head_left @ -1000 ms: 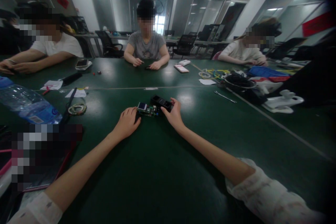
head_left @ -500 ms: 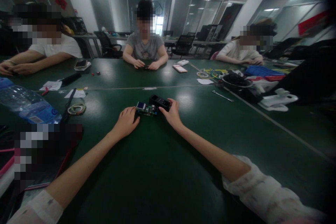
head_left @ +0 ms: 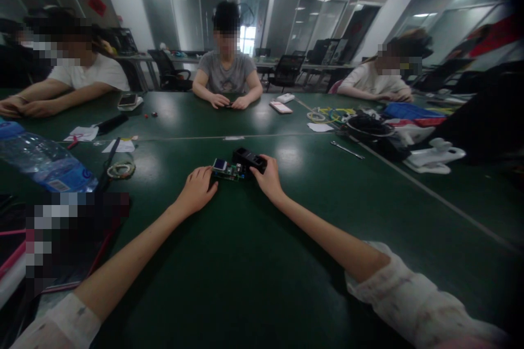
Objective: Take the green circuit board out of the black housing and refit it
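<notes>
A small green circuit board (head_left: 234, 173) with a little square screen at its left end lies at the middle of the table. Right behind it is a black plastic case (head_left: 245, 156) with cutouts in its top; the two touch or overlap, I cannot tell which. My left hand (head_left: 197, 188) rests on the table with fingers stretched out, its fingertips at the board's left end and its thumb apart. With thumb and fingers, my right hand (head_left: 268, 175) grips the right end of the black case.
On the left are a tilted water bottle (head_left: 49, 161), a coiled cord (head_left: 120, 169) and paper scraps (head_left: 118, 145). A wrench (head_left: 347, 149) lies right of centre, near a white plastic object (head_left: 436, 157) and tangled cables (head_left: 370, 126). Three people sit across the green table (head_left: 229, 262).
The camera view has shifted very slightly. Both of my hands, the circuit board and the black case stay practically where they were.
</notes>
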Demonstrator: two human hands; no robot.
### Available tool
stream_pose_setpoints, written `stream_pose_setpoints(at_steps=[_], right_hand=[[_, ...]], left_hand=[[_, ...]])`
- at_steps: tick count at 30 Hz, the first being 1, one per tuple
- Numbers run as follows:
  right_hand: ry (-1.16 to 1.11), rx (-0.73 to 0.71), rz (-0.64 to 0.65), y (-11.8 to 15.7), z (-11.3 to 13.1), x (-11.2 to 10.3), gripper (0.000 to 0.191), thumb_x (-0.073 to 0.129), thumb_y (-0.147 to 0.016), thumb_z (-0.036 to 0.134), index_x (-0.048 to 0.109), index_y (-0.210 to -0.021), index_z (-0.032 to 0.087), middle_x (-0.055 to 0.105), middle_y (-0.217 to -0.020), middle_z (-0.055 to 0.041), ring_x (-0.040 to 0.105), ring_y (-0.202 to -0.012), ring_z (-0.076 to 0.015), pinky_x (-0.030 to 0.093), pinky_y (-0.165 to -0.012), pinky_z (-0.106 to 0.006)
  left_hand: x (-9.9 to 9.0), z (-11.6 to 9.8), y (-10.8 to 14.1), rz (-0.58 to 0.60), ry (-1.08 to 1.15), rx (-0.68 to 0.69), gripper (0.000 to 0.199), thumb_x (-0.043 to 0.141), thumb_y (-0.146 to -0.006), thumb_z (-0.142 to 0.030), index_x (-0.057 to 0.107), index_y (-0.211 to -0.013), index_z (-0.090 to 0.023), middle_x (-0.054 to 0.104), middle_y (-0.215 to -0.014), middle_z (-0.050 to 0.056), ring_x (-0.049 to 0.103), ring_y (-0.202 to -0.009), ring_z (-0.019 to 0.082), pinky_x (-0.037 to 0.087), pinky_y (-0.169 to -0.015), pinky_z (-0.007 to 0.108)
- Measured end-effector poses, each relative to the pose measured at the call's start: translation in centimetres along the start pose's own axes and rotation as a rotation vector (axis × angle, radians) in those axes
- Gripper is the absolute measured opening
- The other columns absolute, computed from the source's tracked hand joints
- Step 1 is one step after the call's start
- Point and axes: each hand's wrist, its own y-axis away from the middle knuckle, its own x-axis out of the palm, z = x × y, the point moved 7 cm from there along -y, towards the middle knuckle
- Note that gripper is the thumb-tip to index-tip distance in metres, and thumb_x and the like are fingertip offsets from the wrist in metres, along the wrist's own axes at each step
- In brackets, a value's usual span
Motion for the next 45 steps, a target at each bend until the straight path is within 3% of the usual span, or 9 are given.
stream_pose_setpoints(at_steps=[6,12,19,21,26,29,36,45], right_hand=[[-0.128,-0.09,-0.124,0.3,1.7,-1.3,0.05,0.051,-0.09,0.041,0.039,-0.134,0.019,0.048,-0.125,-0.014,0.051,-0.115,-0.0271,0.045,-0.099,-0.051],[-0.126,-0.242,-0.009,1.3,5.3,-1.4,0.05,0.047,-0.093,0.045,0.036,-0.138,0.025,0.048,-0.127,-0.0124,0.051,-0.114,-0.0258,0.047,-0.098,-0.048],[-0.109,-0.318,0.086,1.6,6.4,-0.7,0.049,0.049,-0.093,0.039,0.035,-0.139,0.027,0.047,-0.127,-0.0112,0.05,-0.117,-0.0263,0.046,-0.1,-0.049],[-0.103,-0.323,0.106,1.7,6.5,-0.6,0.049,0.05,-0.093,0.037,0.035,-0.139,0.028,0.048,-0.127,-0.0109,0.049,-0.118,-0.0264,0.045,-0.101,-0.049],[-0.094,-0.332,0.193,1.9,7.0,-0.2,0.048,0.051,-0.093,0.03,0.035,-0.138,0.028,0.047,-0.128,-0.0108,0.048,-0.12,-0.0263,0.044,-0.102,-0.05],[-0.081,-0.345,0.24,1.9,6.9,0.2,0.05,0.053,-0.091,0.026,0.035,-0.138,0.026,0.047,-0.126,-0.0107,0.049,-0.119,-0.0249,0.044,-0.103,-0.048],[0.01,-0.361,0.42,2.2,5.7,2.4,0.054,0.059,-0.088,0.025,0.036,-0.136,0.025,0.05,-0.124,-0.0101,0.05,-0.118,-0.0251,0.044,-0.103,-0.051],[0.03,-0.372,0.438,2.4,5.8,2.4,0.057,0.058,-0.088,0.026,0.032,-0.139,0.024,0.049,-0.126,-0.0111,0.05,-0.12,-0.0259,0.044,-0.103,-0.052]], left_hand=[[0.1,0.2,-0.1,-0.022,-0.015,0.008,0.047,0.038,-0.095,-0.039,0.043,-0.132,-0.01,0.048,-0.136,0.016,0.041,-0.129,0.029,0.036,-0.106,0.05],[0.1,0.2,-0.1,-0.046,-0.014,0.026,0.046,0.039,-0.095,-0.038,0.042,-0.133,-0.012,0.048,-0.136,0.016,0.041,-0.128,0.029,0.037,-0.105,0.049],[0.2,0.3,0.0,-0.06,-0.005,0.039,0.047,0.038,-0.095,-0.038,0.04,-0.135,-0.012,0.048,-0.136,0.016,0.041,-0.129,0.029,0.036,-0.105,0.05],[0.3,0.4,0.0,-0.073,0.01,0.033,0.053,0.039,-0.095,-0.039,0.033,-0.14,-0.012,0.047,-0.136,0.017,0.041,-0.129,0.03,0.035,-0.105,0.05],[0.2,0.5,0.2,-0.09,0.073,-0.002,0.079,0.042,-0.094,-0.039,-0.005,-0.15,-0.011,0.043,-0.14,0.02,0.042,-0.129,0.032,0.036,-0.104,0.052],[-0.1,0.4,0.2,-0.11,0.089,0.004,0.083,0.043,-0.093,-0.038,-0.012,-0.149,-0.013,0.039,-0.144,0.022,0.04,-0.131,0.033,0.035,-0.103,0.053],[0.1,0.5,0.1,-0.107,0.073,0.008,0.076,0.045,-0.093,-0.037,-0.001,-0.151,-0.018,0.037,-0.146,0.018,0.04,-0.131,0.033,0.035,-0.104,0.053],[0.2,0.6,0.0,-0.053,0.071,-0.044,0.074,0.045,-0.092,-0.037,0.004,-0.151,-0.018,0.037,-0.147,0.017,0.039,-0.132,0.032,0.034,-0.105,0.054]])
